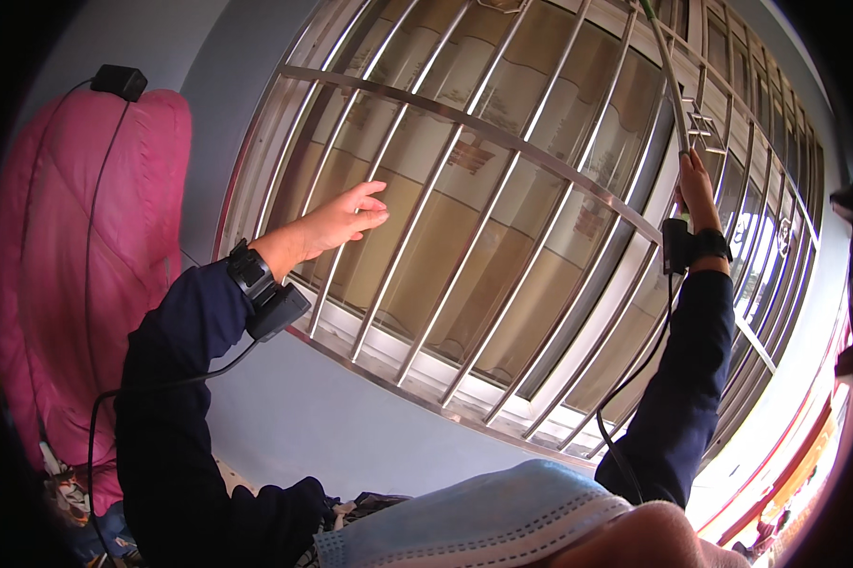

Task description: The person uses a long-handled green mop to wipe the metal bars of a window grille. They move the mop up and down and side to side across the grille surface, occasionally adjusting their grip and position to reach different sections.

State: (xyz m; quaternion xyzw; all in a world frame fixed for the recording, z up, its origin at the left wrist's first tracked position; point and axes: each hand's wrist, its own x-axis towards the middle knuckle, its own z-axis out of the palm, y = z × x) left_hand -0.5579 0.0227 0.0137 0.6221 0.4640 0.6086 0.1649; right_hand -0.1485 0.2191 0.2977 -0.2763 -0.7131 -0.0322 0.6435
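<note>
My right hand [695,181] is raised at the upper right and wrapped around a thin pole [671,78]. The pole rises past the top edge of the view, where a green part shows; its upper end is out of sight. Lower and to the left, my left hand [338,220] hangs in the air with its fingers apart and slightly bent, holding nothing. Behind it stand the metal bars of a window grille [469,238]. Through the bars, window glass and a brown and beige patterned curtain [426,206] are visible.
A pink fabric-covered bulk [100,234] stands at the left with a black box [119,82] on top. Black devices with cables are strapped to my left wrist [277,312] and right wrist [676,246]. A blue face mask [483,508] covers part of the lower view.
</note>
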